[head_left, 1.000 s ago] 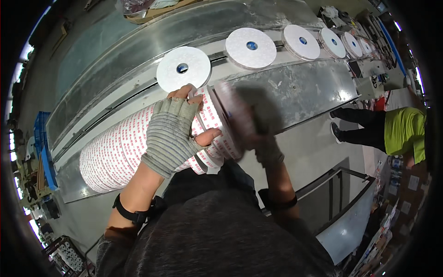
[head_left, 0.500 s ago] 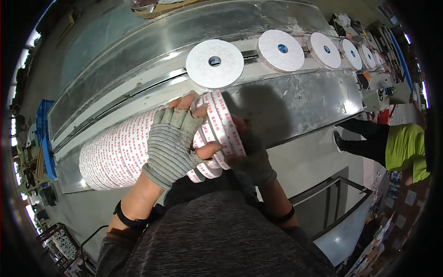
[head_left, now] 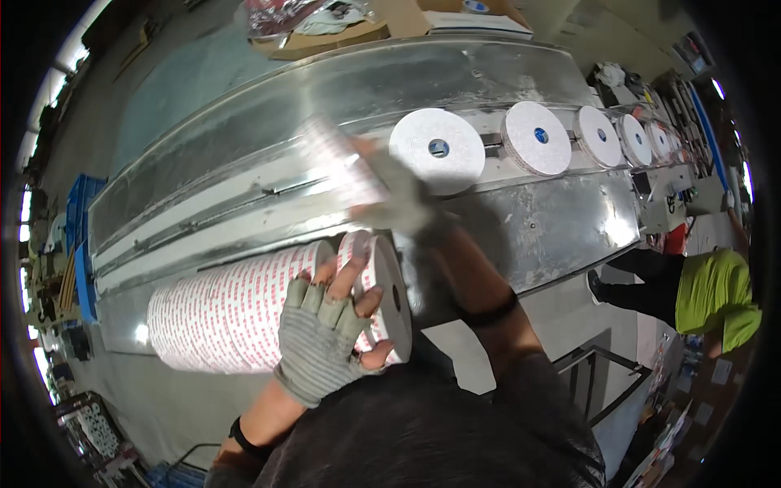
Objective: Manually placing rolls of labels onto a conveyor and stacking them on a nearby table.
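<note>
A long row of white tape rolls with red print (head_left: 228, 313) stands on edge along the near side of the metal bench. My left hand (head_left: 324, 337), in a grey fingerless glove, grips the rolls at the row's right end, its fingers over the top and its thumb low. The end roll (head_left: 396, 297) shows its flat face and core hole. Over the conveyor track my right hand (head_left: 403, 191), also gloved, holds another tape roll (head_left: 333, 163), tilted and smeared by motion. Just right of it, a white roll (head_left: 423, 159) lies flat on the track.
Several more flat rolls (head_left: 537, 142) run along the track to the right. Behind the bench sit a cardboard box (head_left: 480, 20) and plastic-wrapped items (head_left: 297, 16). A person in a yellow-green top (head_left: 712, 293) is at the far right. A metal frame (head_left: 602, 358) stands nearby.
My right hand has lifted a roll from the row's end and moved it up and away over the track. My left hand has shifted right and nearer. The view has shifted too.
</note>
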{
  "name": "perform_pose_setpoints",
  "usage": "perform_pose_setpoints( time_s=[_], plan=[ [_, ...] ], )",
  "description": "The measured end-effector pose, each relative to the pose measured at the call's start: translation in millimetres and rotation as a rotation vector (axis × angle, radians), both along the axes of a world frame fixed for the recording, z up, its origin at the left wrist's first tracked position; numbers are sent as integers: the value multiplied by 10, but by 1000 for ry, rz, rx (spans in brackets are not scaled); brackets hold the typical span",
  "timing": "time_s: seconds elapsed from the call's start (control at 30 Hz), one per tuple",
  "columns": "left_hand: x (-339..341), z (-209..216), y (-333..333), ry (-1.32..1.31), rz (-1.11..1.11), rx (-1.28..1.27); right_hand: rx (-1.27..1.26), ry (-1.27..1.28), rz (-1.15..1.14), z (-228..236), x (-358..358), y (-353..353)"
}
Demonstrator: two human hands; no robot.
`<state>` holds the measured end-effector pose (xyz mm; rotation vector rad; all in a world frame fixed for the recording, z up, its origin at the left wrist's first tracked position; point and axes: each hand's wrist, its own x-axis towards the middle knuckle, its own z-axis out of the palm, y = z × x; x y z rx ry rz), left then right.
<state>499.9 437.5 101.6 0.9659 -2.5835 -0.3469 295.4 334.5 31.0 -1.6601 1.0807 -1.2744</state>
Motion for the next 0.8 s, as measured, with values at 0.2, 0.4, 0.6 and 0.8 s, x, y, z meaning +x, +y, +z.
perform_pose_setpoints(
  time_s=[0.2,0.4,0.6,0.8],
  plan=[
    [60,-16,-98,-69,20,-12,61,1120,160,-511,498,-727],
    [209,-26,-368,-238,42,-81,34,389,-54,78,-361,-147],
    [-227,151,-857,-156,17,-63,301,-15,-109,182,-265,1192],
    [-269,214,-978,-136,70,-20,197,162,-99,101,-349,885]
  ],
)
